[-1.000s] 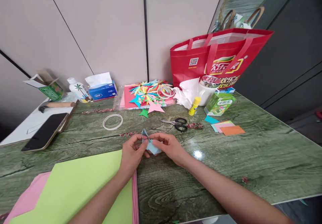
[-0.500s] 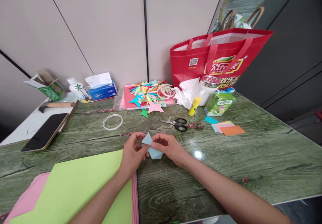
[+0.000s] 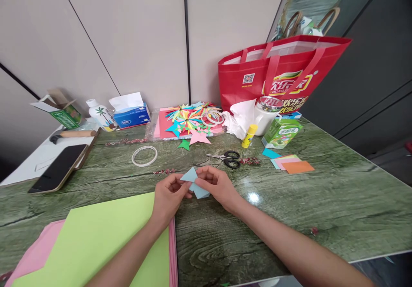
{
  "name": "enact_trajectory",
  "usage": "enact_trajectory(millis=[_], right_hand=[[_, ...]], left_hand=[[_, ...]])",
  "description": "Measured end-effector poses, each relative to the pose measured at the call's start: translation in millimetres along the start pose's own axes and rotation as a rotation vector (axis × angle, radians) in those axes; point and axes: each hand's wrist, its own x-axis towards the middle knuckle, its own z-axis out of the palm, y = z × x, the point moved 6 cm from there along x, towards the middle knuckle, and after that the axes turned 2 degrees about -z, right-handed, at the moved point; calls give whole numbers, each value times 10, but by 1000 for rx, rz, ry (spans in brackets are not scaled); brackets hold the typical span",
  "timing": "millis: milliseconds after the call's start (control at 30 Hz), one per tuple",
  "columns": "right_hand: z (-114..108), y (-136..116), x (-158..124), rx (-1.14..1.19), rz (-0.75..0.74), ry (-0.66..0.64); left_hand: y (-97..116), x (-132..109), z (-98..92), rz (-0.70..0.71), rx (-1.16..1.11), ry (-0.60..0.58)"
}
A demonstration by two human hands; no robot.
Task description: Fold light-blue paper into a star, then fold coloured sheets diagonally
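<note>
A small folded light-blue paper (image 3: 201,191) is held between my two hands above the table, with a pointed flap standing up at its top. My left hand (image 3: 169,194) pinches its left side between thumb and fingers. On the other side my right hand (image 3: 217,186) grips it, thumb pressed on the front face. Just beyond my hands lie black-handled scissors (image 3: 230,158), a roll of white tape (image 3: 144,156), a green paper star (image 3: 184,145) and a pink paper star (image 3: 200,137).
Large yellow-green sheets (image 3: 106,235) over pink paper (image 3: 38,246) fill the front left. A phone (image 3: 59,168) and hammer (image 3: 75,134) lie at left. Behind stand a tissue box (image 3: 131,116), glue stick (image 3: 249,135), drink carton (image 3: 282,133) and red bag (image 3: 247,93). Coloured slips (image 3: 299,167) lie right.
The blue paper has turned slightly in my fingers, its upper point now leaning further left. Both hands keep their hold and have shifted only a little.
</note>
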Motion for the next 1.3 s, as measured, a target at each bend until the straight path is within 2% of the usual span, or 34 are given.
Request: enact_trajectory(millis=[100,200,267,333,467,600,733,967,1167,1300], right_hand=[[-29,3,-6,-47,-21,49],[-87,-67,-34,-190,-101,146],[-77,-121,-52,-276,-161,140],[-41,-137,-59,-305,-184,91],[-32,-37,-35,-143,-66,74],[-13,38,-14,-5,45,39],[-45,-18,-16,-83,11,80],[-56,-78,-5,-135,-66,42],[-100,-67,28,-180,-90,55],[-94,-48,28,-195,-92,63]], left_hand=[[-14,-5,15,-15,-49,-17],[-58,-8,82,-87,-159,-119],[-91,-10,115,-137,-196,-164],[-113,-4,105,-159,-211,-141],[-103,15,28,-124,-266,-26],[-103,23,9,-125,-295,-18],[-133,30,14,-164,-321,-44],[-106,33,14,-222,-301,-148],[-39,27,12,-152,-199,-182],[-82,-17,88,-195,-235,-241]])
